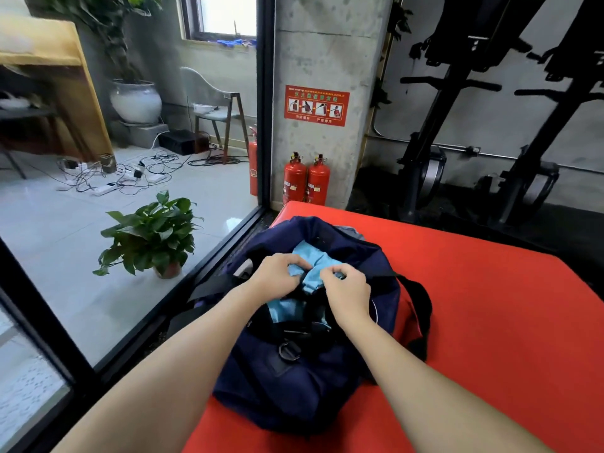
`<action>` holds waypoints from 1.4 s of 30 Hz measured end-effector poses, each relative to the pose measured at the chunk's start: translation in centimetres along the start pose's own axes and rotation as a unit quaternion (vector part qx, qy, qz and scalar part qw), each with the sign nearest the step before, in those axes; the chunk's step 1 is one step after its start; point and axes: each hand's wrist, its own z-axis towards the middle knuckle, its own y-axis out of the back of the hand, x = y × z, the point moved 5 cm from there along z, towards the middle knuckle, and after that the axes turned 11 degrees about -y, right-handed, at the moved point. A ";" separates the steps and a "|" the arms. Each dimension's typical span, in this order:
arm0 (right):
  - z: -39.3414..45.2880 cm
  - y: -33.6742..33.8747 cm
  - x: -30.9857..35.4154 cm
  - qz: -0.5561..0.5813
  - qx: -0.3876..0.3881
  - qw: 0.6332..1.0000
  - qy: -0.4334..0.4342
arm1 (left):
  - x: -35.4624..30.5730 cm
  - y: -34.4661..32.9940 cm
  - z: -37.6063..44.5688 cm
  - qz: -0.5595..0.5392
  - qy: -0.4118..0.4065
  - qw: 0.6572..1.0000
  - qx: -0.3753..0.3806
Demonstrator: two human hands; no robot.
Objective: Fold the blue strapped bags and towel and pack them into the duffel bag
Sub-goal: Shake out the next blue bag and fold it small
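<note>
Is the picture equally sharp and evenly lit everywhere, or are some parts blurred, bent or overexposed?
Head view: both hands, left hand and right hand, and the duffel bag are fairly sharp; the window is blown out white; the black door frame bows from wide-angle distortion; the exercise machines are dark silhouettes.

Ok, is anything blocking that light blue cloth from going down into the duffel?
Nothing visible does. Both hands, left and right, already hold the blue cloth inside the open mouth of the duffel. Black straps lie across the near part of the opening.
</note>
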 end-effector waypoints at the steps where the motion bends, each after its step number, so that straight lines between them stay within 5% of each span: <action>1: 0.0 -0.4 0.0 -0.038 0.010 0.999 0.006 | 0.4 0.0 -0.1 0.001 0.003 1.000 0.001; 6: 0.2 -1.5 -0.3 -0.264 0.035 0.963 0.047 | 1.8 -0.1 -0.3 0.007 0.004 1.000 0.009; 12: 0.9 -2.8 1.4 -0.520 0.014 0.852 0.060 | 2.4 -0.1 -0.5 0.023 0.015 0.999 0.028; 22: 3.5 -2.4 -2.0 -0.496 0.081 0.859 0.095 | 3.1 -0.5 -0.7 0.056 0.043 0.993 0.098; 31: 3.6 -1.5 0.0 -0.561 -0.008 0.812 0.161 | 2.8 0.8 0.9 0.121 0.039 0.986 0.106; 42: 3.8 -2.4 0.7 -0.528 -0.012 0.833 0.164 | 4.4 0.0 2.8 0.160 0.072 0.977 0.124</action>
